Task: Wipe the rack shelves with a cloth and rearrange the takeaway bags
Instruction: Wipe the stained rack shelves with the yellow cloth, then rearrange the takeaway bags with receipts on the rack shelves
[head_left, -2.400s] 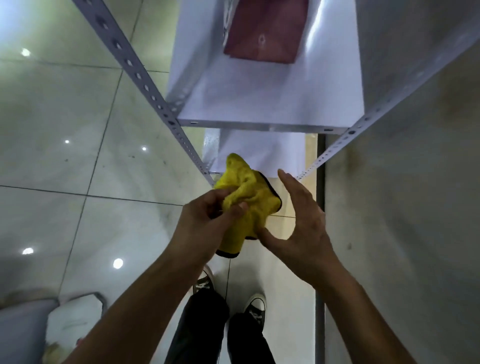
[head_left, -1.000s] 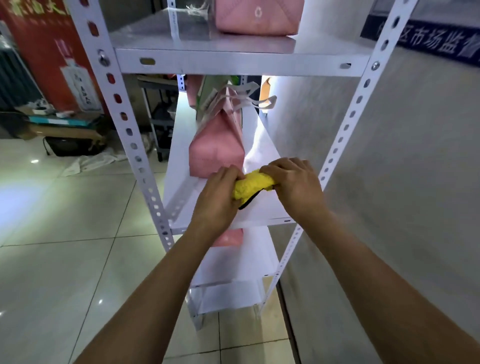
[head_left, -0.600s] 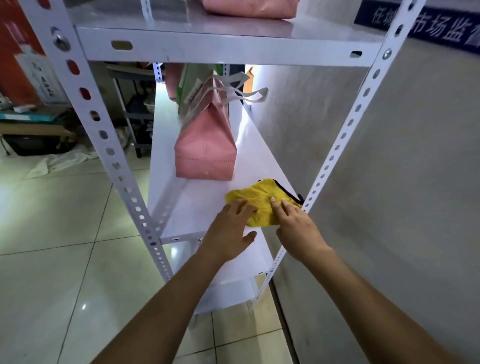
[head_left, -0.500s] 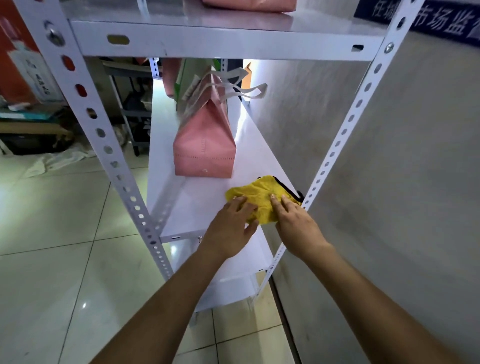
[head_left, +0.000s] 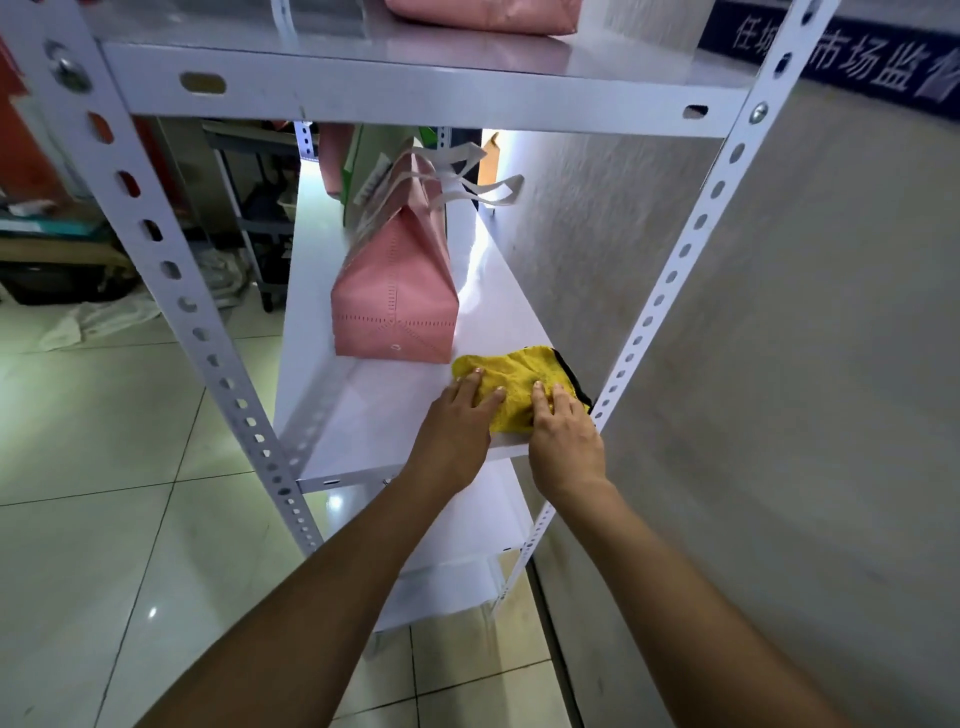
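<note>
Cloth (head_left: 519, 387) unmoved (white shelf (head_left: 374, 415)).

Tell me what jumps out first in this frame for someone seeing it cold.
The yellow cloth at the front right of the middle shelf, with the left hand and right hand pressing flat on it. Just behind it stands a pink bag with pale handles.

blue wall sign (head_left: 852, 62), tiled floor (head_left: 104, 415)
</note>
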